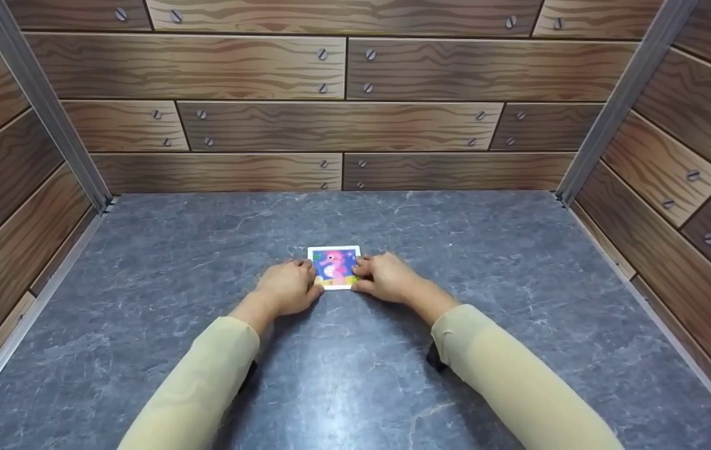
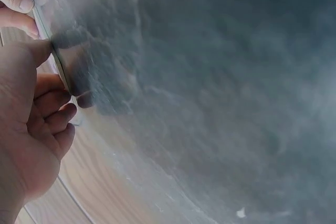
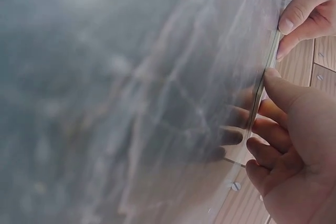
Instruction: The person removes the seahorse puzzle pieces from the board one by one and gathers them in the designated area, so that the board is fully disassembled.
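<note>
Currently holding the small square picture card (image 1: 335, 267) at the middle of the gray surface (image 1: 343, 375), apparently flat on it: pinching its left side with the fingers of the left hand (image 1: 288, 287), its right side with those of the right hand (image 1: 390, 278). Looks already positioned, roughly squared and facing up, with letting go not yet done; cannot tell more. Shows a pink seahorse (image 1: 338, 265) on blue inside a white border, thin and stiff-looking at the edge. Outward, smooth marbled sheen underneath, soft pale sleeves (image 1: 199, 381), then wood-grain panels (image 1: 262, 69) and straight metal posts (image 1: 623, 94).
</note>
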Available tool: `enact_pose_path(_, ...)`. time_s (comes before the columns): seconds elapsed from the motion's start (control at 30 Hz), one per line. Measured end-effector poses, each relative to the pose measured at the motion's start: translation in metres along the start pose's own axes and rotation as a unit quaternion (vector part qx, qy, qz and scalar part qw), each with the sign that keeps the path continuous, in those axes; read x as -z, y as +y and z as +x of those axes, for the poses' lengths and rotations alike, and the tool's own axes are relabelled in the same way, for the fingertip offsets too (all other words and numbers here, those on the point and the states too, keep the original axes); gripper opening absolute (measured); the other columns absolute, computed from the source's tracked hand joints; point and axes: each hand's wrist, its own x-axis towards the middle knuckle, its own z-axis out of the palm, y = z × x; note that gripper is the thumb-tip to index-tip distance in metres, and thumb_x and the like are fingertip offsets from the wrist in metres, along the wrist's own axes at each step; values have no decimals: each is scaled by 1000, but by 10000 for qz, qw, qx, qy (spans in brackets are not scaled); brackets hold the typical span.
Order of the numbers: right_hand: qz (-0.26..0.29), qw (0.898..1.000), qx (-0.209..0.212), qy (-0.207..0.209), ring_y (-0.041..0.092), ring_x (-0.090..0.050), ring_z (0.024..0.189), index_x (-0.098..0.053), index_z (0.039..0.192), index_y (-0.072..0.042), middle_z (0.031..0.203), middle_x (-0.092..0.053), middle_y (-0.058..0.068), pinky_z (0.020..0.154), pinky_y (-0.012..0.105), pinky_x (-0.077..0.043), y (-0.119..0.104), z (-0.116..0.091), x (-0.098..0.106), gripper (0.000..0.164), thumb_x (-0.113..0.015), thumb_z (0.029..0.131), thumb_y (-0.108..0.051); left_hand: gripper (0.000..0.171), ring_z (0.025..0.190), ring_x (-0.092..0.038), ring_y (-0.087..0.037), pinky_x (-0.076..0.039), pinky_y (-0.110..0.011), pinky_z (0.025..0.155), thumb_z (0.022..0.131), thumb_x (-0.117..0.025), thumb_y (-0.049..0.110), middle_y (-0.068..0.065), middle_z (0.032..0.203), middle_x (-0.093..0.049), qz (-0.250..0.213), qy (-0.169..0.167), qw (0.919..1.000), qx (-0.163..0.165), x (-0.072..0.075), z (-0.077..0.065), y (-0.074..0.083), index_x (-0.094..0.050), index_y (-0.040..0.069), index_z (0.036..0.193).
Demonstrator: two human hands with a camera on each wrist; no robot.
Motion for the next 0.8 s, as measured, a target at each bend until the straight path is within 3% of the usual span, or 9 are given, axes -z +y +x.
enact_pose_path(0.2, -28, 9998, 206, 24, 37, -59, 137, -71, 134, -2, 140, -65, 20, 115, 54, -44, -1, -5, 0, 46, -77, 100, -32, 41, 119, -67, -41, -56, -56, 98, 107, -61, 38, -23, 129, -70, 96, 94, 9996, -231, 0, -6, 3, -71, -2, 108)
enact_pose_path(0.33, -36, 9998, 209, -21, 39, -57, 138, -71, 134, -2, 141, -64, 20, 116, 63, -39, -3, -10, 2, 46, -76, 100, -33, 44, 123, -66, -41, -55, -56, 99, 107, -60, 39, -23, 133, -69, 141, 72, 9997, -204, 1, -8, 6, -72, -3, 114)
enact_pose_path(0.47, -64, 9997, 232, 20, 39, -59, 137, -71, 134, -3, 141, -64, 19, 115, 60, -42, -4, -15, 3, 47, -76, 100, -34, 46, 124, -66, -40, -55, -54, 101, 108, -59, 41, -22, 134, -68, 193, 48, 9995, -258, 2, -11, 9, -72, -2, 119)
enact_pose_path(0.8, 37, 9990, 424, 128, 41, -59, 136, -73, 131, -2, 138, -66, 20, 114, 59, -44, -6, -28, -1, 46, -79, 97, -34, 40, 111, -69, -37, -58, -53, 90, 106, -61, 39, -19, 120, -72, 304, 314, 9975, -547, -3, -24, 13, -71, 0, 106)
